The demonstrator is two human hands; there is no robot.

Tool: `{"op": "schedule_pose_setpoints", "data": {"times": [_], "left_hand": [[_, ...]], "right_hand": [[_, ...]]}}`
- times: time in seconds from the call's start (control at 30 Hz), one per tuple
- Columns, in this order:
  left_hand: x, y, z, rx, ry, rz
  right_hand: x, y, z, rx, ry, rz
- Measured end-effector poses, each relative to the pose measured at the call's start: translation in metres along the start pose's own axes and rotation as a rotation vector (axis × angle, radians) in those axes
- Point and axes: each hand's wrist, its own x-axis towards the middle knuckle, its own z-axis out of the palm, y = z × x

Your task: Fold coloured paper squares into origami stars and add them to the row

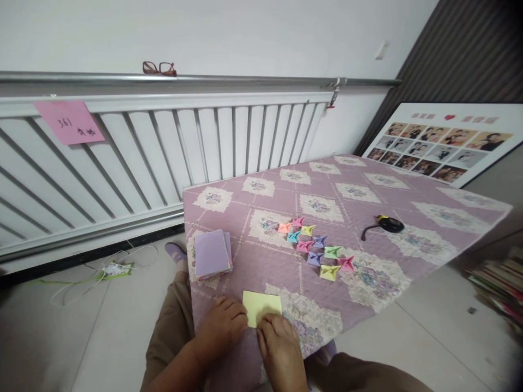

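Observation:
A pale yellow sheet of paper (260, 305) lies on the patterned tablecloth near the front edge, wider than it is deep, and looks folded. My left hand (224, 323) has its fingers curled at the sheet's left edge. Over the lower right part, my right hand (281, 344) presses down with bent fingers, hiding that corner. Left of the sheet sits a stack of coloured paper squares (212, 253), a purple one on top. Several small folded paper pieces (314, 258) in pink, yellow, blue, green and orange stand in rows beyond my right hand.
A purple floral cloth (281, 201) covers the table. A coiled black cable (388, 224) lies on its right part. Behind are a white radiator (229, 136) and glasses (159, 68) on a pipe. A photo board (445, 144) leans at the right; a power strip (117, 270) is on the floor.

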Motion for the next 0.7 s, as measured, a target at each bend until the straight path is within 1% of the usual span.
{"op": "schedule_pose_setpoints", "data": {"times": [0.1,0.2,0.27,0.5,0.6,0.7], "left_hand": [[0.002,0.002,-0.008,-0.067,-0.02,-0.032],[0.006,0.004,-0.016,-0.132,-0.088,-0.082],[0.007,0.004,-0.018,-0.141,-0.121,-0.103],[0.009,-0.006,-0.013,-0.133,-0.15,-0.059],[0.012,-0.007,-0.016,-0.137,-0.184,-0.052],[0.015,-0.008,-0.022,-0.127,-0.218,-0.035]], "right_hand": [[0.001,-0.001,-0.003,0.036,0.009,-0.005],[0.002,0.0,-0.005,0.06,0.004,0.006],[0.003,0.002,-0.005,0.085,-0.009,0.011],[0.004,0.002,-0.006,0.118,-0.025,0.052],[0.006,0.002,-0.005,0.078,-0.036,0.056],[0.007,0.004,-0.002,0.012,-0.031,0.029]]}}
